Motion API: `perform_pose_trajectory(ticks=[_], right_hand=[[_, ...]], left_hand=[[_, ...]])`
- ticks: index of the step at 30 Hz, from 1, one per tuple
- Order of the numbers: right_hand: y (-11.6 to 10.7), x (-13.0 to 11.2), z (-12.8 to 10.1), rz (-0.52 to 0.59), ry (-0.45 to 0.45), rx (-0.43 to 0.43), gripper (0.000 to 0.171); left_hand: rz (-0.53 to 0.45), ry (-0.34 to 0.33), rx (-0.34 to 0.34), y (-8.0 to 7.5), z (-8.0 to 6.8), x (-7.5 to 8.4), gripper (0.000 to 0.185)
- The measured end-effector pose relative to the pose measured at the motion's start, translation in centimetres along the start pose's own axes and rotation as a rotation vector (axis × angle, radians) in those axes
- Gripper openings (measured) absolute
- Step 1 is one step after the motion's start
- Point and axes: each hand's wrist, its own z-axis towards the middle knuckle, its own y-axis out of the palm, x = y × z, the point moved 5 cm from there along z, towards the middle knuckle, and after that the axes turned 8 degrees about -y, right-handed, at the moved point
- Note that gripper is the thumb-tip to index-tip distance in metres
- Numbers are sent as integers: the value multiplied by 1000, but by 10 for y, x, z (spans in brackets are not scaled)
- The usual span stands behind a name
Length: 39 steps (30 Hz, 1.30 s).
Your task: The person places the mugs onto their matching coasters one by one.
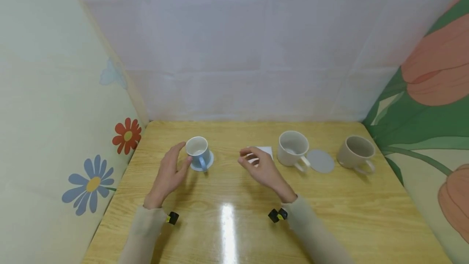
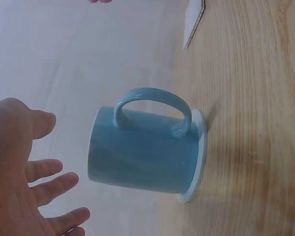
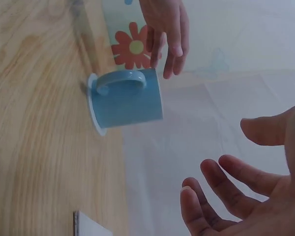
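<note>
A light-blue mug (image 1: 200, 159) with a white inside stands upright on a pale blue round coaster (image 1: 211, 160), its handle facing the person. Just left of the mug is my left hand (image 1: 172, 171), fingers spread and bent gently, with a gap to the mug in the left wrist view. My right hand (image 1: 261, 168) hovers above the table with loosely bent fingers and nothing in them. Beneath and behind it lies a white square coaster (image 1: 266, 149), partly covered by the hand. In the right wrist view the blue mug (image 3: 130, 101) appears beyond the right fingers.
Right of the right hand stands a white mug (image 1: 291, 150), beside a grey round coaster (image 1: 321, 161). A beige-grey mug (image 1: 353, 154) is near the right edge of the wooden table (image 1: 227, 190). A white sheet (image 1: 234, 52) hangs behind, and floral panels flank both sides.
</note>
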Motion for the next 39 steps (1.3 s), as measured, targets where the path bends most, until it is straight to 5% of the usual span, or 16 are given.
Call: perform_pose_trajectory(ticks=[17,39], right_hand=[[-39,-10,-14,-90,-65,91,35],[-78,-6,-22,-213,-80,165,37]], left_hand=[[30,149,68,6,5,27,54],[51,169,16,22,16,52,59]])
